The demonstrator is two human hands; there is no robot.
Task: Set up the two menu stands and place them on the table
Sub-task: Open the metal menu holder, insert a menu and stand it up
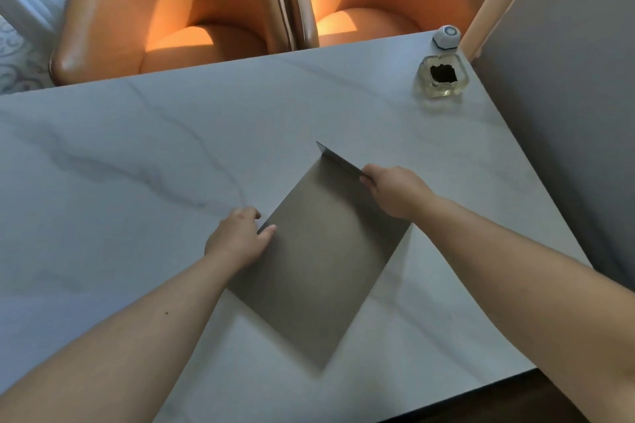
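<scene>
A flat brown menu stand (319,257) is gripped by the left hand (237,237) and right hand (395,191). It is held over a white marble table (120,154) by two orange chairs (165,7).

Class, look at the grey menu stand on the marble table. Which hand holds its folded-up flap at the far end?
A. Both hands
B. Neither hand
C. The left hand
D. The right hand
D: the right hand pinches the raised flap of the menu stand, while the left hand holds its side edge.
</scene>
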